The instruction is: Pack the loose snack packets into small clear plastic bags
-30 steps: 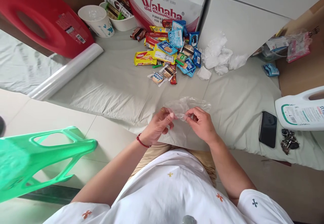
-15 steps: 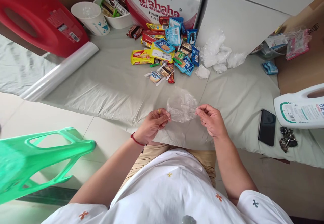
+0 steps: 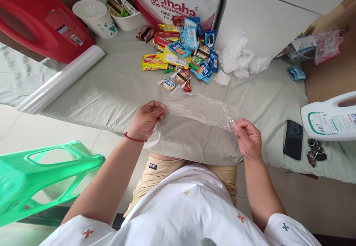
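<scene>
A clear plastic film (image 3: pixel 198 108) is stretched sideways above the front of the cloth-covered surface. My left hand (image 3: pixel 148 119) pinches its left end, and my right hand (image 3: pixel 247 136) pinches its right end, a little lower. Beyond the film lies a pile of colourful wrapped snacks (image 3: pixel 178 53). Crumpled clear plastic (image 3: pixel 236 58) sits just right of the pile, against a white cabinet.
At the left are a clear plastic roll (image 3: pixel 62 79), a red jug (image 3: pixel 47 23), a paper cup (image 3: pixel 96 19) and a green stool (image 3: pixel 50 171). A phone (image 3: pixel 293 140), keys (image 3: pixel 316 152) and a white bottle (image 3: pixel 330 118) lie at the right. A Wahaha box (image 3: pixel 178 1) stands behind.
My hands have moved apart, the left one leftward and up, the right one rightward and slightly down. Between them the bunched film has been drawn out into a long strip.
</scene>
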The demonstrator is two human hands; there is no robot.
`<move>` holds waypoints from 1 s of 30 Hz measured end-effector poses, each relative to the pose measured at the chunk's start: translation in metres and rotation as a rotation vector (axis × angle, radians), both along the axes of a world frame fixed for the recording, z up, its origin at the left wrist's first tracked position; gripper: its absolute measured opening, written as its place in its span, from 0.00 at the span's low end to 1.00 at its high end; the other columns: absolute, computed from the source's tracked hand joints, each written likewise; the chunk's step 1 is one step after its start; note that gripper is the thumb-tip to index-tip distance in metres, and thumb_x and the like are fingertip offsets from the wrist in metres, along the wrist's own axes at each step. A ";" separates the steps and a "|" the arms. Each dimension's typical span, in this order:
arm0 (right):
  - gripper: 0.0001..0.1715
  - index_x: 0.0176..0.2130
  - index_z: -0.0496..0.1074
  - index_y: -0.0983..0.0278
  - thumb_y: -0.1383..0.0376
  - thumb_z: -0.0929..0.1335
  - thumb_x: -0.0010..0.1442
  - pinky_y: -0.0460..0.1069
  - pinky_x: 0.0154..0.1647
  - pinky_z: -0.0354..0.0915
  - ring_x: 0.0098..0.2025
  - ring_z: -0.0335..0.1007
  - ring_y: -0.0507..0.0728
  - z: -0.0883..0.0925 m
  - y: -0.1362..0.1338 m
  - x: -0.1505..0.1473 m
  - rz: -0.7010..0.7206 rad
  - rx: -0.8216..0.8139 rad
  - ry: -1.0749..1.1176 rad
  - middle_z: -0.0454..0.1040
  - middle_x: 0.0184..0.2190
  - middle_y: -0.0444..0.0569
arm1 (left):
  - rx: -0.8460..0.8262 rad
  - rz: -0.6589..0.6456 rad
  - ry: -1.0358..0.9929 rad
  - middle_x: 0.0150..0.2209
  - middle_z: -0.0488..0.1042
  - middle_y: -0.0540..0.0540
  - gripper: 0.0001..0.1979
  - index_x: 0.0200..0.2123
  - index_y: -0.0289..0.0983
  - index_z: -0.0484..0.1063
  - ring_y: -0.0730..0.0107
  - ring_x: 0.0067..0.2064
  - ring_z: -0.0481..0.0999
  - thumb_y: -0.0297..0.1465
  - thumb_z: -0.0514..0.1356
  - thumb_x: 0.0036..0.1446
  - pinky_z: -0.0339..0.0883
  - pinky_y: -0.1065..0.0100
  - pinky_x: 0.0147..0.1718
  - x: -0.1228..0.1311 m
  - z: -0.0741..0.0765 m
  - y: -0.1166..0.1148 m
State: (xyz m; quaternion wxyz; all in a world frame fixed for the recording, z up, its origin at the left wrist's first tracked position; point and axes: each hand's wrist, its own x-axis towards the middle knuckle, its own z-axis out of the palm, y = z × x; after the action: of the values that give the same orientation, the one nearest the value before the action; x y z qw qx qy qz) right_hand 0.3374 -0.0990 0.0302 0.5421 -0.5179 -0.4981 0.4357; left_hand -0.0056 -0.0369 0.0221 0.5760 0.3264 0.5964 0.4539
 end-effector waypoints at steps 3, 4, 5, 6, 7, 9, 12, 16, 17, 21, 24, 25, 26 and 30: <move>0.04 0.35 0.76 0.57 0.63 0.73 0.64 0.57 0.49 0.69 0.48 0.74 0.60 0.012 -0.009 -0.010 0.108 0.253 -0.266 0.78 0.40 0.48 | 0.146 0.203 0.423 0.41 0.71 0.47 0.19 0.39 0.39 0.68 0.72 0.36 0.68 0.32 0.74 0.49 0.63 0.67 0.30 0.009 0.002 0.001; 0.03 0.37 0.75 0.57 0.65 0.73 0.65 0.59 0.51 0.69 0.49 0.74 0.61 0.016 -0.012 -0.016 0.157 0.312 -0.378 0.80 0.43 0.48 | 0.219 0.267 0.558 0.46 0.70 0.46 0.20 0.41 0.39 0.68 0.70 0.40 0.69 0.30 0.74 0.49 0.65 0.66 0.33 0.013 0.005 -0.003; 0.04 0.37 0.75 0.57 0.67 0.72 0.65 0.60 0.52 0.69 0.50 0.74 0.62 0.020 -0.014 -0.024 0.206 0.366 -0.489 0.81 0.47 0.49 | 0.301 0.306 0.660 0.48 0.70 0.45 0.19 0.42 0.40 0.68 0.68 0.42 0.70 0.30 0.73 0.50 0.66 0.65 0.35 0.019 0.009 -0.008; 0.05 0.38 0.75 0.57 0.69 0.72 0.65 0.61 0.52 0.69 0.50 0.74 0.62 0.022 -0.016 -0.033 0.251 0.414 -0.592 0.81 0.50 0.50 | 0.382 0.305 0.720 0.47 0.70 0.45 0.16 0.41 0.40 0.68 0.67 0.42 0.70 0.31 0.71 0.53 0.66 0.64 0.36 0.025 0.013 -0.016; 0.06 0.37 0.74 0.58 0.70 0.71 0.65 0.60 0.52 0.70 0.50 0.73 0.62 0.023 -0.018 -0.042 0.296 0.451 -0.684 0.81 0.53 0.51 | 0.456 0.267 0.741 0.44 0.70 0.47 0.12 0.40 0.41 0.68 0.67 0.40 0.70 0.33 0.68 0.58 0.67 0.63 0.36 0.032 0.017 -0.025; 0.07 0.37 0.74 0.60 0.71 0.69 0.66 0.60 0.50 0.71 0.48 0.73 0.62 0.019 -0.023 -0.062 0.388 0.484 -0.824 0.77 0.60 0.54 | 0.549 0.090 0.708 0.35 0.70 0.49 0.08 0.36 0.41 0.69 0.69 0.34 0.69 0.37 0.62 0.65 0.67 0.63 0.35 0.047 0.026 -0.044; 0.09 0.42 0.77 0.63 0.72 0.66 0.68 0.60 0.49 0.72 0.49 0.73 0.63 0.004 -0.031 -0.088 0.507 0.472 -0.964 0.73 0.64 0.57 | 0.520 -0.136 0.651 0.42 0.73 0.45 0.15 0.43 0.39 0.71 0.65 0.40 0.74 0.45 0.62 0.65 0.70 0.64 0.36 0.069 0.030 -0.065; 0.18 0.55 0.76 0.65 0.72 0.65 0.69 0.60 0.53 0.72 0.57 0.71 0.65 -0.010 -0.039 -0.109 0.561 0.491 -1.011 0.78 0.57 0.58 | 0.365 -0.229 0.731 0.55 0.73 0.36 0.31 0.56 0.37 0.68 0.57 0.48 0.77 0.50 0.67 0.56 0.72 0.58 0.43 0.084 0.018 -0.067; 0.16 0.53 0.77 0.64 0.71 0.66 0.69 0.60 0.51 0.72 0.55 0.72 0.65 -0.011 -0.041 -0.110 0.580 0.496 -1.005 0.80 0.52 0.57 | 0.313 -0.243 0.755 0.53 0.74 0.37 0.30 0.55 0.37 0.69 0.56 0.47 0.77 0.48 0.67 0.56 0.71 0.58 0.43 0.085 0.013 -0.064; 0.07 0.41 0.77 0.62 0.62 0.68 0.70 0.58 0.48 0.72 0.46 0.72 0.62 -0.005 -0.037 -0.098 0.578 0.424 -0.857 0.81 0.44 0.54 | 0.097 -0.351 0.770 0.29 0.76 0.48 0.09 0.35 0.40 0.73 0.64 0.31 0.74 0.39 0.60 0.62 0.63 0.64 0.32 0.080 0.000 -0.051; 0.10 0.44 0.75 0.60 0.60 0.66 0.72 0.59 0.51 0.70 0.47 0.72 0.62 -0.007 -0.018 -0.077 0.279 0.270 -0.744 0.81 0.46 0.54 | 0.129 -0.346 0.716 0.23 0.71 0.51 0.13 0.29 0.40 0.70 0.68 0.26 0.69 0.39 0.57 0.64 0.58 0.66 0.28 0.077 -0.006 -0.051; 0.11 0.46 0.75 0.60 0.59 0.65 0.72 0.59 0.51 0.69 0.47 0.71 0.63 -0.011 -0.009 -0.071 0.170 0.203 -0.733 0.81 0.45 0.54 | 0.191 -0.321 0.689 0.24 0.72 0.51 0.13 0.30 0.40 0.71 0.68 0.27 0.70 0.39 0.57 0.64 0.60 0.66 0.29 0.077 -0.006 -0.053; 0.13 0.47 0.74 0.61 0.57 0.65 0.72 0.60 0.50 0.69 0.47 0.71 0.64 -0.016 0.002 -0.065 0.091 0.132 -0.720 0.81 0.44 0.55 | 0.271 -0.298 0.662 0.27 0.74 0.50 0.12 0.31 0.40 0.72 0.68 0.29 0.71 0.39 0.57 0.64 0.63 0.66 0.31 0.077 -0.007 -0.055; 0.30 0.58 0.69 0.62 0.47 0.69 0.65 0.59 0.49 0.69 0.45 0.73 0.63 -0.032 0.046 -0.058 0.115 -0.109 -0.451 0.81 0.45 0.56 | 0.604 -0.274 0.623 0.41 0.79 0.44 0.09 0.34 0.40 0.74 0.61 0.46 0.76 0.36 0.59 0.67 0.69 0.59 0.49 0.077 -0.002 -0.063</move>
State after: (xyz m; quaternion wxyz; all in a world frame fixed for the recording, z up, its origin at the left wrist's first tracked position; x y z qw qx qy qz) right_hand 0.2797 -0.0534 -0.0017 0.3627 -0.6015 -0.6110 0.3653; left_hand 0.0712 -0.1000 0.0202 0.3030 0.6767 0.5333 0.4072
